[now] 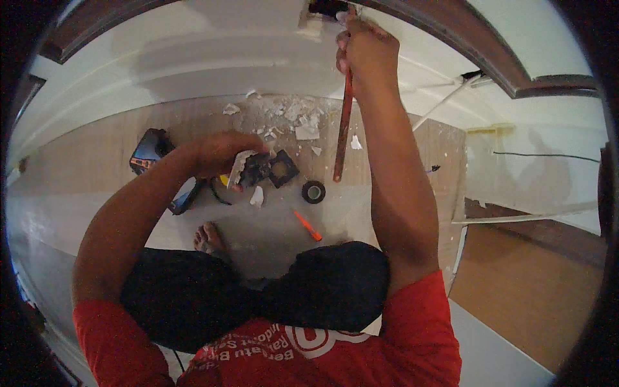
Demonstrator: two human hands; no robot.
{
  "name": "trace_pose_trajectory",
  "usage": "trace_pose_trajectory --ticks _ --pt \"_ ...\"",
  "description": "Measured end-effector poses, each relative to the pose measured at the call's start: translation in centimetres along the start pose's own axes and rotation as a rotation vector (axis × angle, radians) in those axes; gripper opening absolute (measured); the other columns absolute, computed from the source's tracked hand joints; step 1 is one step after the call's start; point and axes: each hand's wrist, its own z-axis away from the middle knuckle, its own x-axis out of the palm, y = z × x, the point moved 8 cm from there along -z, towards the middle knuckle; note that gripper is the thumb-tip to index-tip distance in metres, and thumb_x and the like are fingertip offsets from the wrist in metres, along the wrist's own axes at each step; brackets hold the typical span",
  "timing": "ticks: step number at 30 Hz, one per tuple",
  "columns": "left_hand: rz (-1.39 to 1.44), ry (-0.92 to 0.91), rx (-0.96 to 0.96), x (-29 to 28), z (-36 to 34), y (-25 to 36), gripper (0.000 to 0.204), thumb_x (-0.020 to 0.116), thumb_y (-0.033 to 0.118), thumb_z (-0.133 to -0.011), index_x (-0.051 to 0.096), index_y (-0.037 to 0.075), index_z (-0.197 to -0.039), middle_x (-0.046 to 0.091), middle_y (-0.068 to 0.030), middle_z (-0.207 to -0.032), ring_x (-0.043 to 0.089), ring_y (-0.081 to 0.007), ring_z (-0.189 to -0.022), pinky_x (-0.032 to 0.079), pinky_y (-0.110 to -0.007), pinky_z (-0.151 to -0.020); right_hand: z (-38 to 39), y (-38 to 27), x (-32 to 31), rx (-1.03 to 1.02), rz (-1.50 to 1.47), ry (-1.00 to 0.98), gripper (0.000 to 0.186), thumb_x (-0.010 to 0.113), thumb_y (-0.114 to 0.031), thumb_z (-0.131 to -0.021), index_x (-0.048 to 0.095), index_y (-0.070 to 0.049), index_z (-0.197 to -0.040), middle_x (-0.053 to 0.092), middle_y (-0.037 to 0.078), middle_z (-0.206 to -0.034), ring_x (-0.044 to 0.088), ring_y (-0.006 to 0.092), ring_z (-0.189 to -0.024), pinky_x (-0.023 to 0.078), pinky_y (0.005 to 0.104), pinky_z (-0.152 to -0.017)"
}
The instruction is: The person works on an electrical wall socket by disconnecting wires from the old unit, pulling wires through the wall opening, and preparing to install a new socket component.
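Note:
My right hand is raised to the wall and closed around a long, thin hacksaw blade, reddish-brown with a hole at its lower end. Its upper end is at a dark rectangular hole in the white wall, with a ragged edge. Lower and to the left, my left hand is closed on a chunk of broken plaster with a rough white edge; the fingers are partly hidden. Touching or just behind it are dark grey box-like parts, among them a square black frame.
White plaster rubble lies along the wall's foot. Nearby on the floor are a black tape roll, an orange pen-like tool and a dark tool bag or case. A dark wooden frame crosses above; a brown board is at right.

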Motion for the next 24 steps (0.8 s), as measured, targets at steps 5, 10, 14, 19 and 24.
trace_pose_trajectory --ticks 5,10,14,19,24 --pt "-0.945 0.137 0.613 -1.1 0.3 0.9 0.040 0.060 0.038 -0.094 0.064 0.003 -0.114 0.070 -0.0118 -0.105 0.070 -0.0210 -0.091 0.057 -0.036 -0.078 1.3 2.3 2.1 0.078 0.262 -0.157 0.023 0.058 -0.023 -0.097 0.064 -0.001 -0.097 0.053 0.005 -0.061 0.046 0.0132 -0.042 0.035 0.0275 -0.039" --pt "-0.118 0.043 0.005 -1.0 0.9 1.6 0.030 0.064 0.022 -0.089 0.066 0.007 -0.115 0.069 -0.0088 -0.107 0.066 -0.0206 -0.097 0.052 -0.035 -0.087 5.2 9.5 -2.2 0.190 0.476 -0.287 0.032 0.055 -0.029 -0.097 0.065 0.001 -0.093 0.062 0.015 -0.067 0.061 0.0284 -0.056 0.049 0.0435 -0.057" --pt "-0.062 -0.018 0.008 -0.6 -1.4 2.3 0.029 0.061 0.021 -0.090 0.066 0.006 -0.114 0.068 -0.0082 -0.105 0.065 -0.0195 -0.097 0.053 -0.036 -0.087 10.0 19.4 -7.4 -0.477 1.101 -0.673 0.023 0.052 -0.019 -0.092 0.066 -0.001 -0.096 0.069 0.017 -0.079 0.066 0.0328 -0.064 0.055 0.0439 -0.070" --pt "-0.426 -0.068 0.358 -0.9 -3.2 2.0 0.033 0.055 0.031 -0.095 0.069 0.004 -0.108 0.070 -0.0078 -0.097 0.068 -0.0155 -0.086 0.057 -0.035 -0.079 15.2 23.6 -5.4 0.223 1.190 -1.035 0.020 0.054 -0.018 -0.088 0.065 -0.001 -0.086 0.068 0.019 -0.078 0.066 0.0381 -0.072 0.050 0.0481 -0.069" --pt "-0.030 -0.064 -0.053 -0.9 -3.3 -0.8 0.034 0.055 0.032 -0.094 0.070 0.004 -0.107 0.070 -0.0083 -0.094 0.068 -0.0169 -0.083 0.058 -0.035 -0.078 4.4 8.1 -0.6 -0.347 0.786 -0.298 0.030 0.058 -0.020 -0.095 0.060 -0.001 -0.118 0.065 0.014 -0.076 0.060 0.0206 -0.055 0.049 0.0386 -0.055"
